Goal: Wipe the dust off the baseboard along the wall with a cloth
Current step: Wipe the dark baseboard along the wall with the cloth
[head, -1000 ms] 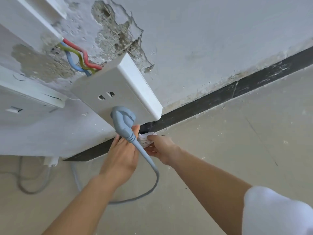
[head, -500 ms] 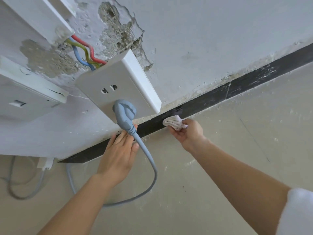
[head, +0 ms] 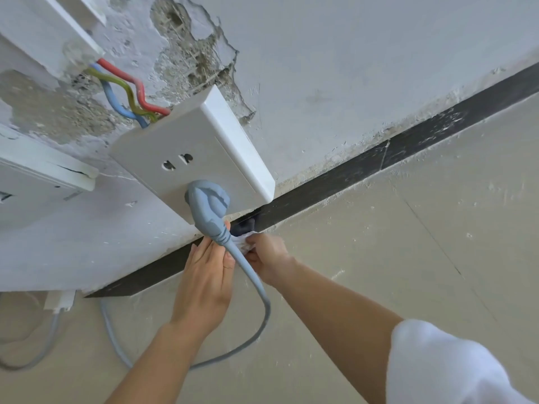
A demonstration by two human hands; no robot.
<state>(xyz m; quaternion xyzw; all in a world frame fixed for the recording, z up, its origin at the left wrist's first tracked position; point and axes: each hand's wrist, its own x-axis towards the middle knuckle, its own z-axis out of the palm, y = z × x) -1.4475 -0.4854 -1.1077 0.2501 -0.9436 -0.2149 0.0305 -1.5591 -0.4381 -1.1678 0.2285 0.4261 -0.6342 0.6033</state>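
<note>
The right hand (head: 267,255) has its fingers curled round a small white cloth (head: 244,244), which it presses against the black baseboard (head: 350,173) just below the corner of a white socket box (head: 189,158). The left hand (head: 204,281) holds nothing; its fingers lie straight and together, with the tips against the baseboard just beside the cloth. A grey plug (head: 208,205) sits in the socket box, and its cable (head: 256,290) hangs down between the two hands and loops over the floor (head: 408,258).

The baseboard runs along the foot of the wall (head: 350,68) from lower left to upper right, with pale dusty smears on its far stretch and crumbled plaster along its top edge. Above the box the plaster is broken away to rough grey, and red, yellow-green and blue wires (head: 125,91) run into the box. The floor is beige and speckled with dust. A white sleeve (head: 437,365) covers the right upper arm.
</note>
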